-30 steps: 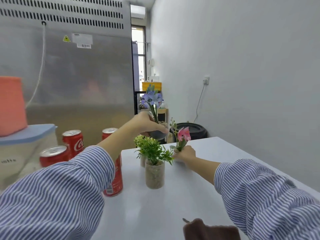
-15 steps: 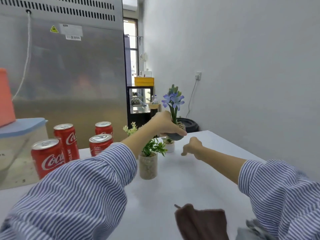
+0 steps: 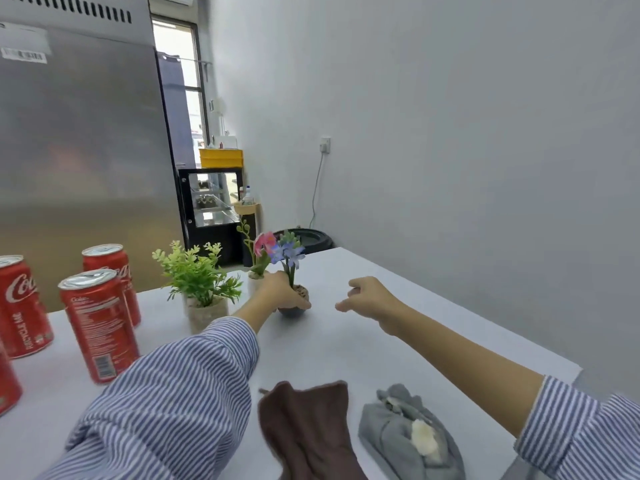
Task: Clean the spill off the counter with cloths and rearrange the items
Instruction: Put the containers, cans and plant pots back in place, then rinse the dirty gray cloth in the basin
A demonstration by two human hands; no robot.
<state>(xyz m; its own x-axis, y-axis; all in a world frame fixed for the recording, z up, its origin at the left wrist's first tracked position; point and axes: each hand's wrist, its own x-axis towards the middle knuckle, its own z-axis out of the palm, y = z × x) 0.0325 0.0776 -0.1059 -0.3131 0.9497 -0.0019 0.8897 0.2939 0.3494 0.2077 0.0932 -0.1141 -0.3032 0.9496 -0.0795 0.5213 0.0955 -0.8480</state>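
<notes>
Left arm is stretched out across the white tabletop (image 3: 398, 341), striped sleeve bunched near the elbow, and the left hand (image 3: 282, 292) is wrapped around the small dark pot of the blue flower (image 3: 289, 254). Fingers curl over the pot's rim from the left side, with the pot's base at the tabletop or just off it, can't really tell which. The blue flower stands upright, stem running straight up out of the pot, blooms at the top.

Right arm reaches in from the lower right, forearm bare, sleeve pushed up. The right hand (image 3: 369, 296) hovers just right of the blue flower, fingers loosely curled and spread a bit, holding nothing and not touching the pot.

Just behind the blue flower is the pink flower (image 3: 264, 244) in its pale pot, also upright. Left of the blue flower is a bushy green plant (image 3: 197, 271) in a light pot, upright too. Further left of that, red soda cans (image 3: 98, 317) stand in a cluster.

Nearer the camera than the blue flower, a brown cloth (image 3: 308, 427) lies crumpled on the tabletop, and just right of it a grey cloth (image 3: 398, 431) is bunched up with something pale and whitish on it.
</notes>
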